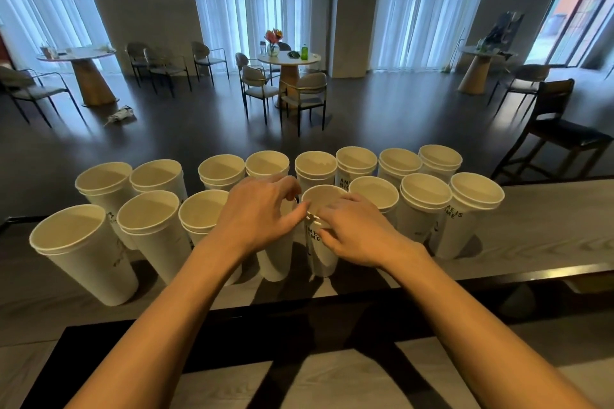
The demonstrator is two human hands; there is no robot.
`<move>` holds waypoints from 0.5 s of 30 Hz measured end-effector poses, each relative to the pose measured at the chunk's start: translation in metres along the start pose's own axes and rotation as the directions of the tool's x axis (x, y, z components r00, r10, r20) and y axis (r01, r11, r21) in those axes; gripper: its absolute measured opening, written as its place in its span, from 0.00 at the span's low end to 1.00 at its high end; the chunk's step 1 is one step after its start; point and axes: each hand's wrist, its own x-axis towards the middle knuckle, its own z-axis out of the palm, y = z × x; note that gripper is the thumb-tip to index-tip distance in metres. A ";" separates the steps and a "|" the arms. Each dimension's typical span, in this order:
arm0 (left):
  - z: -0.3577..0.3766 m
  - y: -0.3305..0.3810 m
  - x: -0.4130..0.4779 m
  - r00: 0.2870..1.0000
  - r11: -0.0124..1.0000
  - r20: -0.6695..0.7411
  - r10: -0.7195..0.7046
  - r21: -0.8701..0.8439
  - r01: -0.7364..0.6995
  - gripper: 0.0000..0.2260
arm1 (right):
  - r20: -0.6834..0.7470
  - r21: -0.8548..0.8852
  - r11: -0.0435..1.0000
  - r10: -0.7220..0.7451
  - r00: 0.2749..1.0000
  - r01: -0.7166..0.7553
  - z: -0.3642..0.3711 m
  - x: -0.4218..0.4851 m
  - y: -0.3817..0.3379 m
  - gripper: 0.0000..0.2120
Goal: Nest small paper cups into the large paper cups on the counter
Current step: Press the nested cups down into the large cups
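Observation:
Two rows of tall white paper cups stand on the grey counter (pixel 538 229); most show a double rim, a smaller cup sitting inside a larger one. In the front row's middle stands a printed cup (pixel 320 252) with a small cup (pixel 324 201) in its mouth. My right hand (pixel 358 231) grips this cup's near side just under the rim. My left hand (pixel 262 209) curls over the neighbouring cup (pixel 275 259) on the left, fingertips pinching at the rims between the two cups. The hands hide that neighbour's mouth.
The counter's far edge runs just behind the back row of cups (pixel 315 164); a dark ledge (pixel 332 312) lies in front. A bar stool (pixel 558 129) stands beyond the counter at right. Round tables and chairs (pixel 289 76) fill the room behind.

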 end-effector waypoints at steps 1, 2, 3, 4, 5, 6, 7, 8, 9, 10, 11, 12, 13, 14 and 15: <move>0.001 0.002 0.003 1.000 1.000 -0.001 0.004 0.008 -0.004 0.14 | 0.002 0.002 1.000 -0.010 1.000 0.010 0.000 -0.001 0.000 0.11; 0.002 0.002 0.006 1.000 1.000 -0.006 0.001 0.014 -0.001 0.14 | -0.002 -0.001 1.000 -0.020 1.000 0.020 0.001 -0.002 0.000 0.12; 0.004 0.002 0.010 1.000 1.000 -0.013 -0.011 0.017 0.011 0.13 | -0.007 -0.006 1.000 -0.029 1.000 0.029 0.001 -0.003 0.000 0.14; 0.005 0.002 0.013 0.999 0.999 -0.025 -0.027 0.023 0.027 0.12 | -0.012 -0.009 0.999 -0.037 0.999 0.037 0.002 -0.004 0.001 0.15; 0.007 0.001 0.019 0.998 0.998 -0.043 -0.040 0.036 0.042 0.11 | -0.021 -0.011 0.999 -0.045 0.999 0.045 0.002 -0.005 0.002 0.15; 0.008 -0.001 0.024 0.997 0.997 -0.062 -0.052 0.060 0.056 0.11 | -0.022 -0.012 0.999 -0.050 0.999 0.049 0.003 -0.005 0.003 0.15; 0.010 -0.003 0.030 0.995 0.993 -0.075 -0.066 0.090 0.073 0.11 | -0.016 -0.013 0.999 -0.053 0.998 0.052 0.003 -0.005 0.004 0.14; 0.012 -0.004 0.037 0.993 0.988 -0.078 -0.085 0.121 0.094 0.12 | -0.013 -0.014 0.998 -0.055 0.998 0.055 0.003 -0.004 0.006 0.13; 0.014 -0.006 0.043 0.992 0.982 -0.068 -0.105 0.151 0.115 0.13 | -0.009 -0.014 0.998 -0.056 0.998 0.056 0.004 -0.003 0.007 0.13; 0.016 -0.008 0.048 0.991 0.975 -0.053 -0.124 0.178 0.132 0.14 | -0.009 -0.010 0.998 -0.062 0.998 0.061 0.004 -0.002 0.008 0.13; 0.018 -0.010 0.053 0.989 0.969 -0.038 -0.142 0.200 0.147 0.15 | -0.007 -0.007 0.998 -0.068 0.998 0.068 0.004 -0.001 0.008 0.13; 0.019 -0.012 0.055 0.987 0.964 -0.030 -0.157 0.211 0.160 0.14 | -0.004 -0.006 0.997 -0.073 0.997 0.073 0.004 -0.001 0.008 0.14; 0.020 -0.014 0.057 0.985 0.962 -0.029 -0.170 0.211 0.172 0.14 | -0.005 0.000 0.997 -0.077 0.997 0.077 0.004 -0.001 0.009 0.14; 0.021 -0.016 0.058 0.983 0.962 -0.037 -0.180 0.204 0.184 0.13 | -0.012 0.016 0.997 -0.075 0.997 0.075 0.004 -0.001 0.009 0.16; 0.020 -0.018 0.057 0.981 0.962 -0.049 -0.186 0.197 0.192 0.13 | -0.032 0.049 0.997 -0.064 0.997 0.065 0.001 -0.001 0.010 0.18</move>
